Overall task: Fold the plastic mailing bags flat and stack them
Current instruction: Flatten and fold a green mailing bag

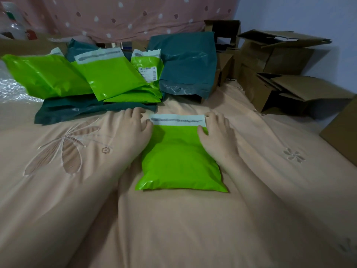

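Green mailing bag (pixel 179 161) lies flat on bed (pixel 193 229), white adhesive flap (pixel 177 119) at far end. Left hand (pixel 133 128) at bag's far-left corner, right hand (pixel 218 130) at far-right corner; each grip loose, fingers spread, thumbs on bag's edges, pinch not confirmed. Pile of green and dark teal bags (pixel 108 80) beyond bag, to left; cardboard boxes (pixel 280 70) beyond bag, to right. Likely step: fold flap end toward near edge. Advice: press air out first, keep corners aligned, crease firmly; slick plastic may spring back.
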Demonstrator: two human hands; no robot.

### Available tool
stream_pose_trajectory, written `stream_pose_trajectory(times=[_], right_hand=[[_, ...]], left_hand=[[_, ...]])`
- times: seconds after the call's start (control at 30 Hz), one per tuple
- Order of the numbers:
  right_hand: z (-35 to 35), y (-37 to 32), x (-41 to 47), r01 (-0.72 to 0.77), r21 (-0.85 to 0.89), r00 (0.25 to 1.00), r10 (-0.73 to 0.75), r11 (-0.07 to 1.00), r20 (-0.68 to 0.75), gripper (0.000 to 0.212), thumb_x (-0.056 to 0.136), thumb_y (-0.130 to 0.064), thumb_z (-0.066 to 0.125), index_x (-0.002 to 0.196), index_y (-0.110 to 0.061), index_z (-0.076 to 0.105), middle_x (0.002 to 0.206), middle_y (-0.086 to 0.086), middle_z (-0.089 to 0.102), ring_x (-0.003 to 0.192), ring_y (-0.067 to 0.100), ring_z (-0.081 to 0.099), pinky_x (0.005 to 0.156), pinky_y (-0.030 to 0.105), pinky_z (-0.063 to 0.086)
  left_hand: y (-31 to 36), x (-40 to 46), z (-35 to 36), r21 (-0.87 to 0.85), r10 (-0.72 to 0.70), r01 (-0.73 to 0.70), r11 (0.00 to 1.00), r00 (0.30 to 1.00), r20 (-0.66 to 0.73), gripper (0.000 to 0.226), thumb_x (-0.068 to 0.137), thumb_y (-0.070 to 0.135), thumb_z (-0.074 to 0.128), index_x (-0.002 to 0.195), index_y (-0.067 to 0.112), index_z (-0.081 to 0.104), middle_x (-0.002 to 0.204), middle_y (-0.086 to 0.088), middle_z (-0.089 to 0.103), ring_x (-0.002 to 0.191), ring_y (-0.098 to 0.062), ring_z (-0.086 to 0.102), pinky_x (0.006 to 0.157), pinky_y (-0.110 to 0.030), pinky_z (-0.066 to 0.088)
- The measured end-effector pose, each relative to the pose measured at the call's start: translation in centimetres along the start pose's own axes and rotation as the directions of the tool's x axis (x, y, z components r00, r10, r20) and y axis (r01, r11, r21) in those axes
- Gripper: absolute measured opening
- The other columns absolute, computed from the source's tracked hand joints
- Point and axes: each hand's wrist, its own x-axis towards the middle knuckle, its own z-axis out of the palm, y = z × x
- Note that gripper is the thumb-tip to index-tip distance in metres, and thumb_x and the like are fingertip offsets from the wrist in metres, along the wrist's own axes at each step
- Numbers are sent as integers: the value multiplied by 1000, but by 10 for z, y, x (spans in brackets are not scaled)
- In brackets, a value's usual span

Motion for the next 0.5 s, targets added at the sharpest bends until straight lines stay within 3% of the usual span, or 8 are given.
stream_pose_trajectory(times=[0.13,0.27,0.33,0.43,0.5], right_hand=[[-12,2,-8,-223,197,965,188,955,183,40,87,-48,51,110,-16,43,111,11,59,106,34,55,85,44,46],[-18,0,-14,-185,230,951,115,955,288,49,84,-44,59,118,-15,40,106,10,56,103,31,54,77,35,41],[-21,-1,-16,-210,313,940,103,926,326,52,81,-34,67,120,-14,38,91,1,52,94,27,54,70,32,38],[-24,-2,-18,-284,452,943,162,846,289,53,76,-15,71,117,-16,38,75,-9,43,81,19,51,60,27,38],[-25,0,-20,-309,505,946,207,805,248,57,72,-10,73,116,-19,39,73,-7,47,77,19,53,67,32,44]], left_hand=[[5,-12,-16,-79,-194,212,974,962,194,45,89,35,54,122,9,40,93,-1,60,100,-28,57,79,-37,42],[11,-17,-20,-15,-257,283,959,890,377,63,84,43,62,131,12,33,111,-9,61,106,-28,54,76,-32,37],[13,-16,-23,-83,-284,347,934,864,416,66,83,39,65,134,14,31,109,-8,59,100,-24,54,76,-29,37],[15,-15,-28,-340,-333,492,801,839,429,70,82,21,70,137,12,27,91,-1,59,77,-13,54,63,-20,43],[17,-18,-32,-459,-345,576,676,798,495,76,81,10,71,141,11,24,93,-3,55,77,-12,54,61,-15,46]])
